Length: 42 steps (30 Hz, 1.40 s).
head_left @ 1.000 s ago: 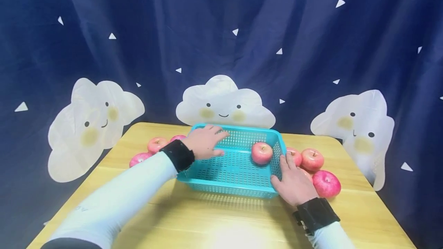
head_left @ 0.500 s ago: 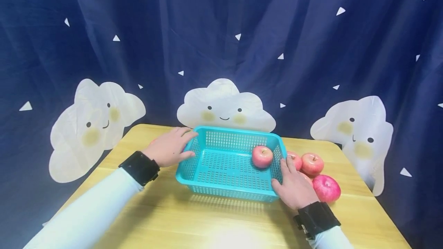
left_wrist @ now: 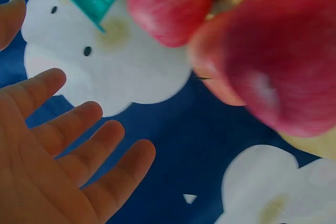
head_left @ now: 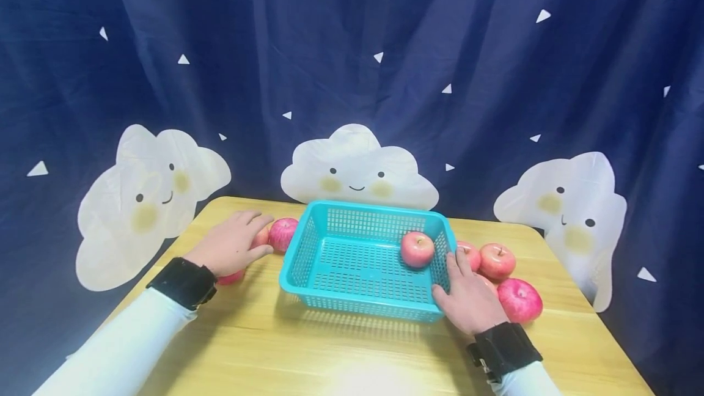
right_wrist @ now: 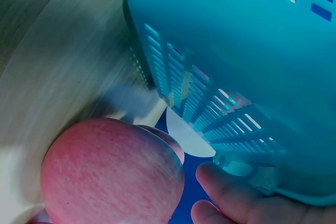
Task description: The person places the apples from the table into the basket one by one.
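In the head view my left hand [head_left: 231, 243] hovers over the apples left of the basket, its fingers spread and holding nothing. A deep-pink apple [head_left: 283, 234] lies beside the basket; a paler apple [head_left: 261, 238] and a red apple [head_left: 231, 277] are partly hidden by that hand. The left wrist view shows the bare palm [left_wrist: 58, 150] apart from the apples. My right hand [head_left: 472, 298] rests with extended fingers on the right rim of the turquoise plastic basket [head_left: 363, 305]. One pink apple [head_left: 417, 249] sits inside, near the right wall.
Several apples lie against the right side of the basket, among them a pale-red apple [head_left: 497, 261] and a bright-pink apple [head_left: 519, 300]. The wooden table [head_left: 330, 359] ends before a blue curtain [head_left: 330, 35] with cloud prints.
My left hand has moved left from over the basket, past its left rim, to above the left apples. The right hand stays at the right rim. The apple in the basket keeps its place.
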### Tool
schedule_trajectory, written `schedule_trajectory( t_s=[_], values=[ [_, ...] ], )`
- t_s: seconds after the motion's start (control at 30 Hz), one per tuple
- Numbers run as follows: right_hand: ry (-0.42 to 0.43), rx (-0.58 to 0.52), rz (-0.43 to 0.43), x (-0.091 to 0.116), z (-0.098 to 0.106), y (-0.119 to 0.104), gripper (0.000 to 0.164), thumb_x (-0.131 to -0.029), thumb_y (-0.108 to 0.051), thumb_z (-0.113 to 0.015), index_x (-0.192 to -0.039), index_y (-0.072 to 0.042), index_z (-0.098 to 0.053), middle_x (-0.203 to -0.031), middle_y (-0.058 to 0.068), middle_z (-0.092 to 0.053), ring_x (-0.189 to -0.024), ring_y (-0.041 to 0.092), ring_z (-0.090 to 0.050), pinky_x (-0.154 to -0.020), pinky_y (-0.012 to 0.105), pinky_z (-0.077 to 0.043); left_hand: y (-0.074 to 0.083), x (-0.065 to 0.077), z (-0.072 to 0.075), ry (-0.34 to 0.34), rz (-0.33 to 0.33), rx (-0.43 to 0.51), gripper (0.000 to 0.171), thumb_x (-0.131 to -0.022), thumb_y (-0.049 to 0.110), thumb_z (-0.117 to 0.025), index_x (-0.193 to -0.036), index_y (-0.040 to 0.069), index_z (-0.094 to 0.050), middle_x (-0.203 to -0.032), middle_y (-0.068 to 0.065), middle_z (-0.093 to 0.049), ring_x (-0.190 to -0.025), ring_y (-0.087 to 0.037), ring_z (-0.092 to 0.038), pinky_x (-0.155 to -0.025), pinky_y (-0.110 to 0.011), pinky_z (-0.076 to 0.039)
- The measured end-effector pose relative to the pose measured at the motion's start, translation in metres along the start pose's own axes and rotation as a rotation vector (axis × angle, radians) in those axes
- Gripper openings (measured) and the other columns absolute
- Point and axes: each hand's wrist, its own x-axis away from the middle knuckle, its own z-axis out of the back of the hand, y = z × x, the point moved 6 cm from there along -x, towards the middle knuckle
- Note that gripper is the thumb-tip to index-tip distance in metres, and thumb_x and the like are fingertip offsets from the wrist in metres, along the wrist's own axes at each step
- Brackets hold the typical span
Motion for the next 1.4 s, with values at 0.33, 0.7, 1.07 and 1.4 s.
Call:
schedule_trajectory(
  t_s=[0.33,0.7,1.07,1.4],
  values=[
    [-0.012,-0.011,-0.007,-0.001,-0.002,0.000,0.077,-0.097,-0.039,-0.056,-0.153,0.008,-0.032,-0.161,0.030,-0.022,-0.133,0.047,-0.047,-0.096,0.060,-0.048,-0.036,0.022,-0.022,-0.005,0.087,0.013,0.067,-0.089,0.036,-0.075,-0.145,0.006,-0.053,-0.139,-0.026,-0.053,-0.129,-0.048,-0.046,-0.103,-0.066,-0.040],
    [-0.022,-0.011,-0.015,0.002,-0.001,-0.001,0.077,-0.097,-0.039,-0.056,-0.154,0.007,-0.033,-0.161,0.030,-0.022,-0.132,0.047,-0.049,-0.096,0.059,-0.048,-0.055,0.043,-0.047,-0.011,0.152,0.021,0.062,-0.089,0.034,-0.072,-0.142,0.007,-0.056,-0.134,-0.028,-0.055,-0.123,-0.049,-0.050,-0.097,-0.067,-0.044],
    [-0.014,-0.007,-0.007,0.001,-0.003,0.000,0.075,-0.098,-0.036,-0.057,-0.153,0.008,-0.032,-0.161,0.030,-0.022,-0.133,0.047,-0.048,-0.098,0.059,-0.047,-0.059,0.049,-0.061,-0.038,0.179,0.059,0.063,-0.091,0.035,-0.072,-0.143,0.005,-0.054,-0.139,-0.030,-0.051,-0.124,-0.052,-0.048,-0.096,-0.069,-0.043],
    [-0.002,-0.010,0.001,0.000,0.000,0.000,0.074,-0.099,-0.036,-0.056,-0.154,0.008,-0.032,-0.161,0.030,-0.022,-0.135,0.047,-0.046,-0.098,0.060,-0.046,-0.061,0.046,-0.065,-0.010,0.162,0.041,0.063,-0.091,0.034,-0.071,-0.144,0.005,-0.052,-0.136,-0.029,-0.053,-0.122,-0.051,-0.051,-0.096,-0.067,-0.044]
  ],
)
